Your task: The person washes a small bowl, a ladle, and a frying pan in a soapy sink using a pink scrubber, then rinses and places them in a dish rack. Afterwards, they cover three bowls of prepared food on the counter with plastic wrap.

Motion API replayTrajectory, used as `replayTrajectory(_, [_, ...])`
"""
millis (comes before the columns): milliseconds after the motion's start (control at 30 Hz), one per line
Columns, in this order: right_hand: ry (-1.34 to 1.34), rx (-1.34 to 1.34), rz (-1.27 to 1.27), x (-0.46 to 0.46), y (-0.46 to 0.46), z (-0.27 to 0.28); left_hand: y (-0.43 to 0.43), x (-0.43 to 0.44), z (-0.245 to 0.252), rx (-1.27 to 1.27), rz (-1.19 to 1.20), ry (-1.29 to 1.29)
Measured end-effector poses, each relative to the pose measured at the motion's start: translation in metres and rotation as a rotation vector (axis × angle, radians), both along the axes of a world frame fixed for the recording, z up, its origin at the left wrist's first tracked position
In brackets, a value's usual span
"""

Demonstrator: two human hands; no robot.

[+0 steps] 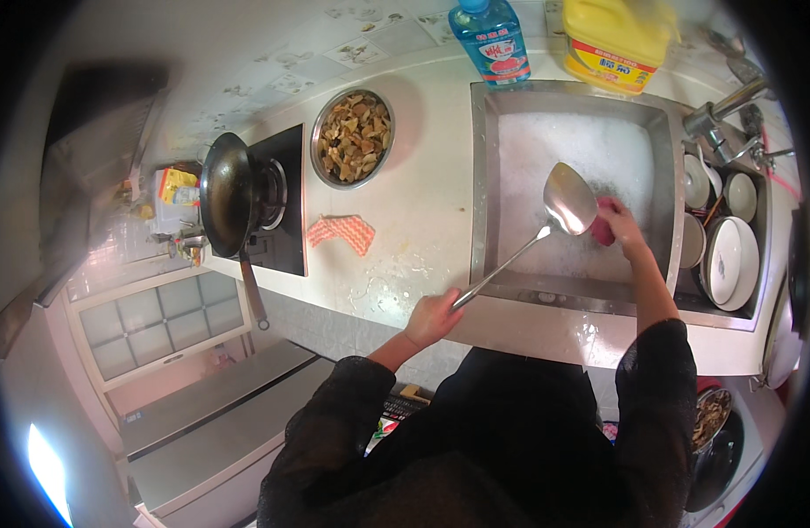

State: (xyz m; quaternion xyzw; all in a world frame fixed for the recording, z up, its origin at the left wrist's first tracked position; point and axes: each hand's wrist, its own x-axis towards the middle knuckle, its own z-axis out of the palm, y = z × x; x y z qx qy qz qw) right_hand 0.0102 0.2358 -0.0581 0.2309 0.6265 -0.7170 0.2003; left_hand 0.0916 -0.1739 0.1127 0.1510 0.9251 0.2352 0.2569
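Observation:
My left hand (435, 318) grips the long handle of a metal wok spatula (571, 198) near the sink's front edge. The spatula's broad blade is over the steel sink (479, 191), above whitish sudsy water (543, 142). Just right of the blade, my right hand (617, 221) is closed on a reddish-pink cloth or sponge (601, 228). Whether the cloth touches the blade cannot be told. Dark specks or bubbles lie in the suds around them.
Bowls and plates (735, 264) sit in the smaller right basin, by the faucet (705, 122). Behind the sink stand a blue bottle (490, 49) and a yellow jug (609, 53). Leftward are a checked cloth (342, 232), a bowl of brown food pieces (355, 138) and a tilted wok (226, 198).

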Motion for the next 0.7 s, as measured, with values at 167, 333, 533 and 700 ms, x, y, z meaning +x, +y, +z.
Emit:
replayTrajectory(167, [0.007, -0.491, -0.274, -0.009, -0.017, 0.110, -0.001, -0.004, -0.002, -0.015, -0.027, -0.023])
replayTrajectory(333, [0.207, 0.080, 0.061, -0.016, -0.046, 0.112, 0.014, 0.000, -0.001, 0.007, -0.079, -0.046])
replayTrajectory(533, [0.217, 0.360, -0.405, -0.023, -0.055, 0.065, 0.039, 0.013, 0.015, 0.114, 0.027, -0.116])
replayTrajectory(700, [-0.116, 0.253, -0.463, -0.012, -0.038, 0.017, 0.048, 0.012, 0.032, 0.063, 0.080, -0.035])
